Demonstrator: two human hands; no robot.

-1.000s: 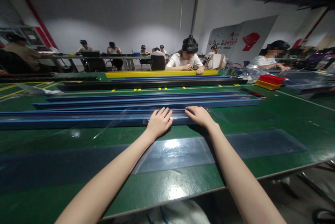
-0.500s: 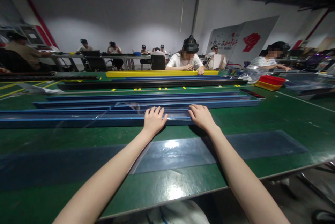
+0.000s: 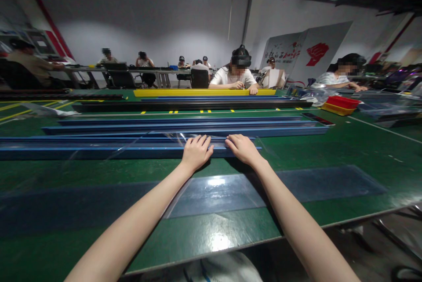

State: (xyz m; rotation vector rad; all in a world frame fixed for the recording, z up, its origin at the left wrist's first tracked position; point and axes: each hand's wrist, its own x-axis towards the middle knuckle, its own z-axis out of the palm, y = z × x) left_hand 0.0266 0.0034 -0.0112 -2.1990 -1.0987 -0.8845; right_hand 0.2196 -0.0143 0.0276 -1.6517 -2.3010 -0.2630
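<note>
A long blue rail (image 3: pixel 99 150) lies across the green table (image 3: pixel 346 150), and a clear plastic film (image 3: pixel 151 143) is draped over it. My left hand (image 3: pixel 196 152) rests on the rail's near edge, fingers stretched forward over the film. My right hand (image 3: pixel 242 148) presses on the rail just to the right, fingers bent down onto the film near the rail's right end. The two hands sit close together.
More blue rails (image 3: pixel 184 126), a black rail (image 3: pixel 191 105) and a yellow rail (image 3: pixel 204 92) lie further back. A dark clear mat (image 3: pixel 313 183) covers the near table. Red and yellow trays (image 3: pixel 339 103) stand at the right. Several people sit at the far side.
My right hand has slid left along the rail, closing the gap to my left hand. The film over the rail has shifted slightly. My left hand has hardly moved.
</note>
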